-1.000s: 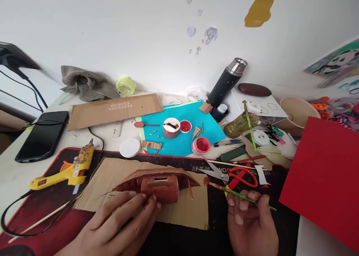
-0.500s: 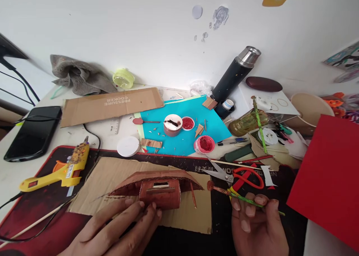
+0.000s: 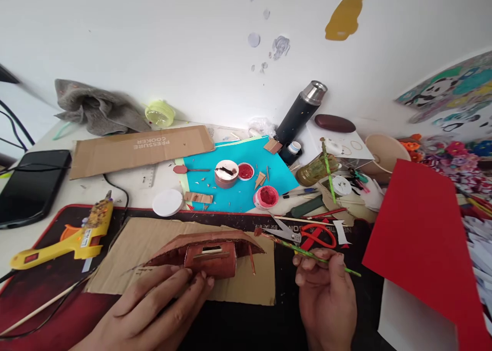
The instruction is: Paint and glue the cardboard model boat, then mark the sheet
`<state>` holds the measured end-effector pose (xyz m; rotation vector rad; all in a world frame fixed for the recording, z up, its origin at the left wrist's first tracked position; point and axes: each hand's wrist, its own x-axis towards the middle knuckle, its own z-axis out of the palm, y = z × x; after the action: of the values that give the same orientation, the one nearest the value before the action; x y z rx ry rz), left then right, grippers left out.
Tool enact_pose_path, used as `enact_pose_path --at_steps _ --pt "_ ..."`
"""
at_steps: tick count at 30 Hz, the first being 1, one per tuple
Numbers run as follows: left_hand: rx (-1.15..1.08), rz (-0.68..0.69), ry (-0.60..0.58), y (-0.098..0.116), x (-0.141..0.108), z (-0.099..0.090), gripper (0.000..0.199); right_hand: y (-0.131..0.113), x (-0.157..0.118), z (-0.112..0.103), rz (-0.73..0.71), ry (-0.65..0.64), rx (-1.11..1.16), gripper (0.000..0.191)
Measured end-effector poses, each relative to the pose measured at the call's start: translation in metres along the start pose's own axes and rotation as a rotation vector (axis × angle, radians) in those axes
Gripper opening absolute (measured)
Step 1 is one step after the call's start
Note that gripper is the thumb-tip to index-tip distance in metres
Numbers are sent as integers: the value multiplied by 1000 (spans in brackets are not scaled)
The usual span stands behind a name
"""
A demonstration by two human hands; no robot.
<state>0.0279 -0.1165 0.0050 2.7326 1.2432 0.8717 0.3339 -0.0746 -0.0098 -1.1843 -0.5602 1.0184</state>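
Note:
A small boat (image 3: 209, 261) of reddish-brown painted cardboard, with a curved cabin at its middle, lies on a flat piece of cardboard (image 3: 253, 289). My left hand (image 3: 154, 300) steadies its near left side, fingers close together and pressed on it; the thumb is hidden. At the boat's right end a thin brown stick (image 3: 251, 261) slants down. My right hand (image 3: 326, 289) grips a green-handled paintbrush (image 3: 307, 252) between thumb and fingers. Its brownish-red tip points left, just right of the boat and apart from it.
Open scissors (image 3: 286, 232) lie beyond the brush. Paint pots (image 3: 266, 197) and a white-lidded tub (image 3: 226, 174) stand on blue paper (image 3: 246, 200). A yellow glue gun (image 3: 92, 235) lies left, a black flask (image 3: 294, 118) leans behind, and red card (image 3: 415, 228) is at right.
The whole view has shifted, so more of the right side shows. My left hand stays on the boat, and my right hand still holds the paintbrush beside it.

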Motion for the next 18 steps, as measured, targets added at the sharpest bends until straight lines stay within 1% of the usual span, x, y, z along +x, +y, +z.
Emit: enact_pose_path --at_steps 4,7,14,18 --pt "-7 38 -1 -1 -2 1 38 -11 2 10 -81 -46 -36 43" --pt "10 39 -12 -1 -4 2 38 -16 7 18 -124 -94 -67 43" --pt "20 28 3 3 -4 0 36 -20 18 41 -224 -129 -110 42" --pt "41 30 8 4 -8 6 36 -21 20 44 -242 -136 -113 42"
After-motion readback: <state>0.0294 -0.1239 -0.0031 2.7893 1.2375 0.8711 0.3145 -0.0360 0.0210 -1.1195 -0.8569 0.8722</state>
